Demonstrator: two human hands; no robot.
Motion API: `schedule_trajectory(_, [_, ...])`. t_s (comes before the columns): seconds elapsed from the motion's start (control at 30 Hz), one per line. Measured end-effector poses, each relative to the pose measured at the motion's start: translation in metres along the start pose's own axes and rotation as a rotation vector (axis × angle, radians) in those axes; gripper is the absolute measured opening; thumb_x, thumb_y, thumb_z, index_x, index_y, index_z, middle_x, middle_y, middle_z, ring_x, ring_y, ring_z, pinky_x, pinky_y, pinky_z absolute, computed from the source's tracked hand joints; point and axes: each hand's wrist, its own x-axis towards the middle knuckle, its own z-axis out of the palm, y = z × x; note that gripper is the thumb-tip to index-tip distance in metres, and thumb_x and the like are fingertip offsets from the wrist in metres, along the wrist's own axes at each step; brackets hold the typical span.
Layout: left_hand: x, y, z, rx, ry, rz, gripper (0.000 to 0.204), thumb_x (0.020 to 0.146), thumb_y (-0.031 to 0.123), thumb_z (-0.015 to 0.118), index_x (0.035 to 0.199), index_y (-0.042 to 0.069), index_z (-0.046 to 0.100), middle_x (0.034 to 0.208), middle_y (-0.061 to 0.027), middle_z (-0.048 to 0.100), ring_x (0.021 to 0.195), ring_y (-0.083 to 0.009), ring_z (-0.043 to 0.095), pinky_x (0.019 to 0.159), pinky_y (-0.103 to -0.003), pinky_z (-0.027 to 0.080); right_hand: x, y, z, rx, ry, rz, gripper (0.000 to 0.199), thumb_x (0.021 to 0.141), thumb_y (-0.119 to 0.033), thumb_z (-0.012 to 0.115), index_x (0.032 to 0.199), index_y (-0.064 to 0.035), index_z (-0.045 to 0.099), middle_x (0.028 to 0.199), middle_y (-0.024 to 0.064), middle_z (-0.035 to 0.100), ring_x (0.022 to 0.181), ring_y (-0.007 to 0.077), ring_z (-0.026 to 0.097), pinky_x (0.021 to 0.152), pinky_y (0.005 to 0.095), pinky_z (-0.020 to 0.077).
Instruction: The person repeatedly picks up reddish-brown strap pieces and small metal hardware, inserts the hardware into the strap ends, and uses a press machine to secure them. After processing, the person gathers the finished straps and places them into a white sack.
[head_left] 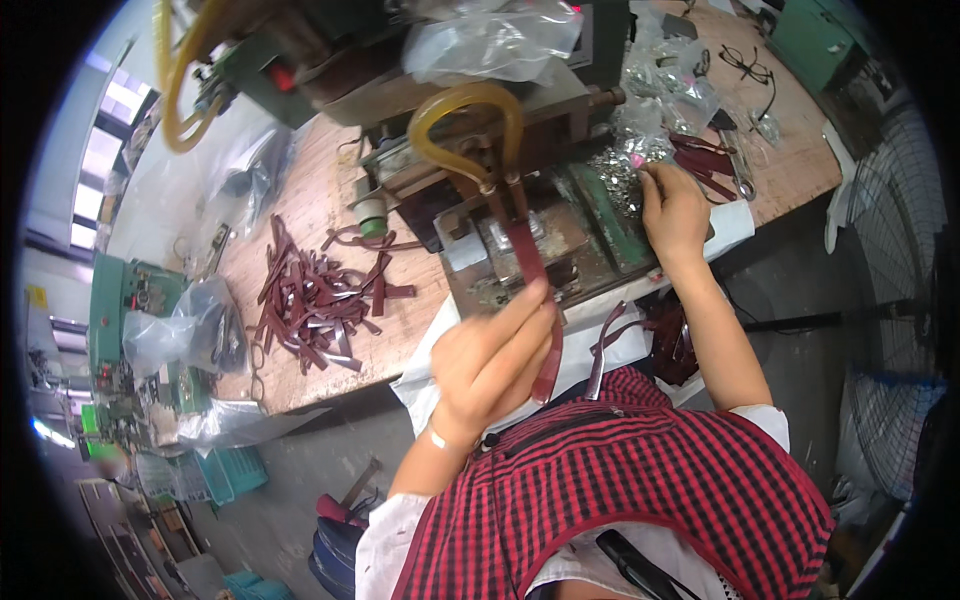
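Workshop clutter fills the far left: green machine frames (125, 300), clear plastic bags (185, 335) and a teal plastic crate (232, 472) on the floor. On the pale wooden tabletop (330, 190) lies a loose heap of dark maroon leather strips (315, 300), spread in all directions, well apart from both hands.

Nearer the middle, the left hand (495, 355) is raised over the tabletop's front edge. Its grip is closed on a long dark maroon leather strap (528, 265), pinched between thumb and fingers; the strap runs from below the hand (its lower end hangs toward the red-and-black checked apron (640, 480)) up to the working point of a grey metal bench press (500, 215). A curved yellow rubber hose (465, 110) loops above that point, and a white cloth (600, 345) lies over the tabletop's edge beneath the press.

Further right, the right hand (672, 205) reaches out to a pile of small silver metal fittings (625, 165) beside the press. Its fingertips are drawn together, touching the pile, though whether they hold a piece I cannot tell. More maroon strips (705, 160) lie just beyond this hand, and black-framed glasses (750, 70) rest further back. A wire-guarded fan (890, 260) stands at the right edge.
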Motion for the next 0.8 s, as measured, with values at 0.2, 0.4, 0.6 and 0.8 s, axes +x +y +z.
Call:
schedule_trajectory(0.2, [-0.010,-0.034,-0.073,0.102,0.685,-0.264,0.008,0.101,-0.003,0.059,0.107,-0.007,0.062,0.092,-0.0196,0.072,0.069,-0.0171,0.064,0.062,-0.025,0.054,-0.009,0.000,-0.017,0.177,-0.125,0.299,0.015,0.088,-0.014,0.074,0.100,-0.0061,0.074,0.090,0.0132,0.074,0.084,0.0313,0.072,0.075,0.0405,0.0542])
schedule_trajectory(0.4, [-0.029,-0.178,-0.040,0.634,-0.238,-0.432,0.028,0.078,0.008,0.079,0.106,0.009,0.077,0.133,-0.0161,0.064,0.122,-0.0359,0.057,0.108,-0.048,0.042,0.000,-0.019,-0.004,0.334,-0.134,0.230,0.019,0.089,-0.012,0.071,0.106,-0.0039,0.074,0.099,0.0161,0.075,0.091,0.0319,0.073,0.081,0.0376,0.0552])
schedule_trajectory(0.6, [-0.072,-0.227,-0.009,0.663,-0.284,-0.440,0.028,0.073,0.001,0.075,0.101,0.006,0.075,0.137,-0.0116,0.065,0.114,-0.0369,0.060,0.103,-0.045,0.046,-0.020,0.002,-0.025,0.234,-0.052,0.185,0.015,0.089,-0.010,0.070,0.102,-0.0037,0.074,0.099,0.0145,0.074,0.093,0.0334,0.071,0.082,0.0380,0.0537])
schedule_trajectory(0.8, [-0.058,-0.189,-0.050,-0.225,0.484,-0.821,0.030,0.101,0.007,0.063,0.131,0.002,0.062,0.095,-0.0138,0.077,0.073,-0.0086,0.066,0.072,-0.023,0.050,-0.033,-0.003,-0.066,0.494,-0.047,0.386,0.017,0.091,-0.003,0.071,0.108,0.0000,0.074,0.101,0.0050,0.074,0.093,0.0111,0.067,0.086,0.0260,0.0517])
